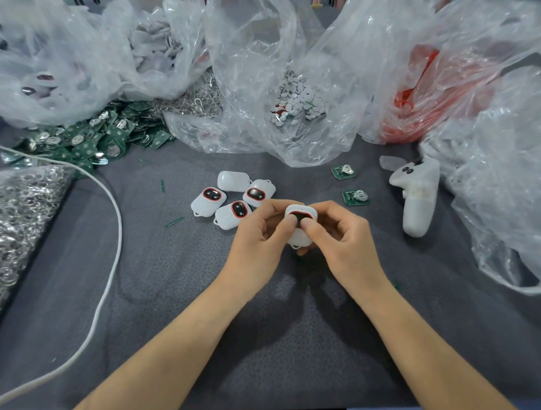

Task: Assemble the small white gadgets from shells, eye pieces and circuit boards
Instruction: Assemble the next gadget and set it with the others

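Note:
Both hands hold one small white gadget shell [303,211] with a dark, red-rimmed eye piece above the table's middle. My left hand [258,239] grips its left side and my right hand [337,236] grips its right side; both thumbs press on the eye piece. Just behind lie several finished white gadgets [209,200], one of them face down [234,181]. Two loose green circuit boards [343,171] [355,197] with coin cells lie to the right. A big heap of green boards [101,137] sits at the back left.
Clear plastic bags ring the back: one with small white discs [296,96], one with red parts [413,107], one with white shells [153,43]. A white handheld controller [416,196] lies at right. Metal rings [15,213] fill a bag at left; a white cable [112,265] crosses the grey cloth.

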The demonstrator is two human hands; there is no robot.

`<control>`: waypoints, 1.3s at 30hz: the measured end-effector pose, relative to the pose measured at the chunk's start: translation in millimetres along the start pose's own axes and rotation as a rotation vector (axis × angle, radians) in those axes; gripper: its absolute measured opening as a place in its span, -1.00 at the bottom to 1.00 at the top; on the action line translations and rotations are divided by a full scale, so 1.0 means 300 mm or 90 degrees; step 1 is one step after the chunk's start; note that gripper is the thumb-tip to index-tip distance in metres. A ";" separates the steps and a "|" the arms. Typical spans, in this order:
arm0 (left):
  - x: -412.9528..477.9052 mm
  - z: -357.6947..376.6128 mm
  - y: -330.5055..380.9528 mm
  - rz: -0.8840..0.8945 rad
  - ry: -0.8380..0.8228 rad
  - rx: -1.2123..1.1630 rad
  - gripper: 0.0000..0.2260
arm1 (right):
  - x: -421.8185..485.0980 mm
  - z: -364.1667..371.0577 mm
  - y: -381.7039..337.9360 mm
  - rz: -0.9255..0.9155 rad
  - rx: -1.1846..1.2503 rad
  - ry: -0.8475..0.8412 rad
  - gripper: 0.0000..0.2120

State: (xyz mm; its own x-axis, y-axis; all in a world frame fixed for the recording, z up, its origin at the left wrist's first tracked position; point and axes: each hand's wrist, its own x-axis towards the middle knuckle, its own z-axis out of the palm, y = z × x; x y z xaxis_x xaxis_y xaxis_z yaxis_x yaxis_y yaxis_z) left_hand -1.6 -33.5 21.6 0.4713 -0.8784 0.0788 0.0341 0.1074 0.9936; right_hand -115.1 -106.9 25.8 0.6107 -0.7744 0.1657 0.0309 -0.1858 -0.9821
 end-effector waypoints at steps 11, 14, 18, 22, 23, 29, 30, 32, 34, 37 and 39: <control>-0.012 -0.007 -0.011 0.022 0.010 0.024 -0.85 | -0.008 -0.002 -0.005 -0.003 -0.026 -0.017 -0.85; -0.017 -0.005 -0.009 0.021 0.012 0.024 -0.87 | -0.011 -0.005 -0.006 -0.016 -0.032 -0.021 -0.87; -0.017 -0.006 0.005 0.004 -0.020 -0.017 -0.86 | -0.013 -0.007 -0.005 -0.028 -0.009 -0.002 -0.87; -0.017 -0.006 0.013 -0.011 -0.016 -0.030 -0.86 | -0.012 -0.010 -0.009 -0.023 -0.019 -0.018 -0.88; -0.020 -0.005 0.014 -0.006 -0.011 -0.018 -0.86 | -0.012 -0.012 -0.009 -0.018 -0.023 -0.029 -0.88; -0.056 -0.024 0.001 0.028 0.039 0.053 -0.88 | -0.015 -0.007 -0.009 0.009 -0.011 -0.097 -0.88; -0.059 -0.028 0.002 0.027 0.047 0.056 -0.88 | -0.012 -0.001 -0.009 0.031 0.019 -0.102 -0.88; -0.054 -0.036 0.017 0.006 0.070 0.025 -0.87 | 0.005 0.013 -0.019 0.088 0.119 -0.118 -0.83; -0.023 -0.058 0.045 -0.020 0.127 -0.013 -0.87 | 0.037 0.028 -0.039 0.126 0.224 -0.143 -0.68; 0.085 -0.146 0.076 0.015 0.263 0.168 -0.87 | 0.116 0.018 -0.069 0.103 0.154 -0.085 -0.64; 0.155 -0.213 0.084 0.034 0.318 0.414 -0.74 | 0.199 -0.030 -0.088 0.068 0.051 0.022 -0.70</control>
State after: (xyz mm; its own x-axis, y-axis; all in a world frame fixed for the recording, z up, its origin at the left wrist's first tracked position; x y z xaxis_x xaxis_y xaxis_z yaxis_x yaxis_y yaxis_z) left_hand 77.5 -41.8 45.0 0.7999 -0.5526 0.2341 -0.4446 -0.2835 0.8497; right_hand -86.5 -153.6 62.5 0.5860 -0.8081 0.0607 0.0308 -0.0526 -0.9981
